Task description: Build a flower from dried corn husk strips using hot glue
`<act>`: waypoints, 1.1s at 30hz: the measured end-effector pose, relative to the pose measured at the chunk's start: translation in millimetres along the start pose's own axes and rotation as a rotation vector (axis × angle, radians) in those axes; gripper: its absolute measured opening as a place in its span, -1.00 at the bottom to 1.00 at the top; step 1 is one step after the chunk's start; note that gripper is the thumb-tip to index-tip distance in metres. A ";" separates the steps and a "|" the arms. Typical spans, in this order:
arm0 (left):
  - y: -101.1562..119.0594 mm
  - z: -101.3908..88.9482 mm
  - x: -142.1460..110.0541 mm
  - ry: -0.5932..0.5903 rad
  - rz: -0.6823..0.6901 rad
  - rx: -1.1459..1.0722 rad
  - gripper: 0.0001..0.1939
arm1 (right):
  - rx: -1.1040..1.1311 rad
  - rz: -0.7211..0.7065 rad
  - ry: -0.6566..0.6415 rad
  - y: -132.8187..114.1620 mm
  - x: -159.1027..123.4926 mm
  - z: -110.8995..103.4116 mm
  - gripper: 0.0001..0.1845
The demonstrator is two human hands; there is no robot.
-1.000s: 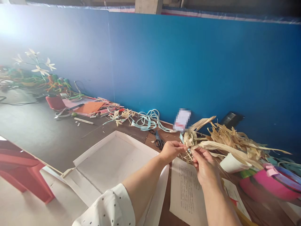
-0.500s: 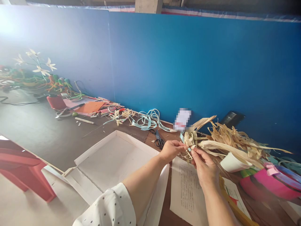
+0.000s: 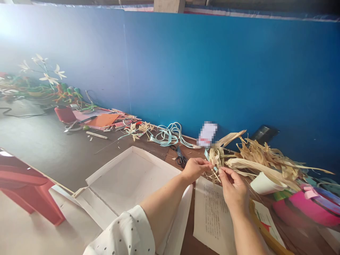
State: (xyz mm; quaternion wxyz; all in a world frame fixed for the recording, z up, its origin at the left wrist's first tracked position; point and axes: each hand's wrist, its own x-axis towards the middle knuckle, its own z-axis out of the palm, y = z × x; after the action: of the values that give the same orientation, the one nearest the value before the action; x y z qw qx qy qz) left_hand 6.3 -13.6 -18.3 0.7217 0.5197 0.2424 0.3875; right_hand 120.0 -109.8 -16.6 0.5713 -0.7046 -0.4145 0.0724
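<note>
1. Straw-coloured husk piece with a pale blue strip: it is between your two hands, in front of you over the table.
2. Your left grip is closed, thumb and finger pinching the strip near the piece's lower end. Your right grip is closed on the same small area from the other side, probably because so thin a part needs fingertips and two-sided steadying. Exactly which layer each fingertip holds, you cannot tell.
3. Loose dried husks spread beyond and to the right of your right grip, likely placed within easy reach. A white cup lies tipped beside them.
4. Dark-handled scissors rest just beyond your left grip, seemingly handy; pale blue cords coil farther left.
5. A shallow cardboard tray sits left of your left grip; a printed sheet lies below both grips.
</note>
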 end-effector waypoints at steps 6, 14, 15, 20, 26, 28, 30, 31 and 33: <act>0.8 0.4 -0.2 0.004 -0.015 -0.002 -0.49 | 0.072 0.105 -0.031 5.1 3.2 -1.7 -0.59; 1.1 0.7 -0.8 -0.004 -0.017 -0.005 -0.48 | 0.186 0.098 -0.138 12.7 6.0 -2.1 -0.64; 1.8 0.9 -1.2 0.002 -0.016 -0.001 -0.48 | 0.156 0.076 -0.146 12.0 5.5 -2.6 -0.64; 2.4 0.9 -1.2 -0.005 0.000 -0.017 -0.48 | 0.039 0.014 -0.144 6.0 3.2 -4.9 -0.62; -3.9 -0.9 1.6 -0.056 0.005 -0.038 -0.47 | 0.037 0.008 -0.162 4.6 3.4 -6.5 -0.65; -5.6 -1.1 2.3 -0.082 -0.004 -0.048 -0.46 | 0.052 0.018 -0.164 4.6 3.4 -6.2 -0.65; -6.9 -1.2 2.9 -0.102 -0.001 -0.059 -0.46 | 0.078 0.043 -0.162 4.2 3.5 -5.5 -0.63; -7.2 -1.3 3.1 -0.108 0.003 -0.061 -0.46 | 0.102 0.058 -0.156 3.9 3.7 -5.1 -0.63; -7.6 -1.4 3.4 -0.113 0.012 -0.059 -0.47 | 0.166 0.088 -0.129 4.0 4.4 -4.0 -0.62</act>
State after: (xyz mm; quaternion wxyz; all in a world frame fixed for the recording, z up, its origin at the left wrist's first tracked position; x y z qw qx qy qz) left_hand 9.6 -11.3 -25.6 0.7469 0.5210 0.1865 0.3688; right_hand 127.1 -109.9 -17.1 0.5961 -0.6662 -0.4118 0.1768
